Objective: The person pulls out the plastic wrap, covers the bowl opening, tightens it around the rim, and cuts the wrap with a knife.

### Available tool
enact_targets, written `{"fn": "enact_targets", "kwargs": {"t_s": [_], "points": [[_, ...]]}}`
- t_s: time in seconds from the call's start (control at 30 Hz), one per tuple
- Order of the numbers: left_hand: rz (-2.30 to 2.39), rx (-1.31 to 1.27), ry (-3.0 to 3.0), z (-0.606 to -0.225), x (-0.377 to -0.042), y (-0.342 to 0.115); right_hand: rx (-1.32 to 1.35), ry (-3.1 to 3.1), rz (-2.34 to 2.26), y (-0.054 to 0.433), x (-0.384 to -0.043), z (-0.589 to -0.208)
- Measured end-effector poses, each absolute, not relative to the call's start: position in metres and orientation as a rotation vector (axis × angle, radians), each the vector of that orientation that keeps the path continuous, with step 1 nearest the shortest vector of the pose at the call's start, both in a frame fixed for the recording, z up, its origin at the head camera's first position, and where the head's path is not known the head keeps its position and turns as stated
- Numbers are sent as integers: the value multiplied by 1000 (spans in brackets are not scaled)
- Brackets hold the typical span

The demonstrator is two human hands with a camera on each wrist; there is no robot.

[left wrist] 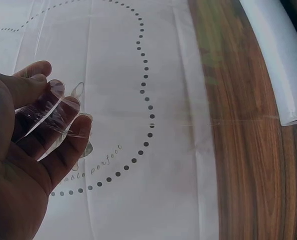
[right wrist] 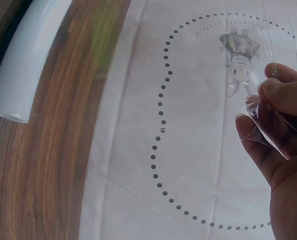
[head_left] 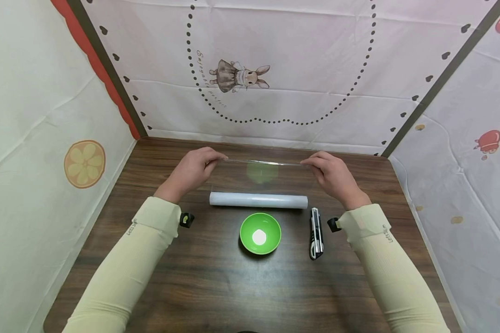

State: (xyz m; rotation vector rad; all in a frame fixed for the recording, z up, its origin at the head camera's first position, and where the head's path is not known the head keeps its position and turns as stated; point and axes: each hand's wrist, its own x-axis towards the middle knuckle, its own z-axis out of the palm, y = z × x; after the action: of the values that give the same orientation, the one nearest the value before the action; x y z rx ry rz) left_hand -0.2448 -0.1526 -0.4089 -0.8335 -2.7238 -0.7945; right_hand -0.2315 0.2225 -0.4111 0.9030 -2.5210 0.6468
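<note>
A sheet of clear plastic wrap stretches between both hands, its far edge drawn tight. At its left corner my left hand pinches the film between thumb and fingers. My right hand grips the other corner the same way. In the wrist views, crinkled film lies over the fingers of the left hand and the fingers of the right. The white roll of plastic wrap lies crosswise on the table, nearer the body than the hands, and the sheet runs out from it.
Just in front of the roll stands a green bowl with something white at its bottom. To its right lies a black and silver utility knife. The dark wood table meets printed white cloth walls at the back and sides.
</note>
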Motion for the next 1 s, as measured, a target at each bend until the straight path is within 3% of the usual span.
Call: {"fn": "enact_targets", "kwargs": {"t_s": [1.0], "points": [[-833,-914,-2695,-406,-210,-151,939,-2497,629,229,-195,-410]]}}
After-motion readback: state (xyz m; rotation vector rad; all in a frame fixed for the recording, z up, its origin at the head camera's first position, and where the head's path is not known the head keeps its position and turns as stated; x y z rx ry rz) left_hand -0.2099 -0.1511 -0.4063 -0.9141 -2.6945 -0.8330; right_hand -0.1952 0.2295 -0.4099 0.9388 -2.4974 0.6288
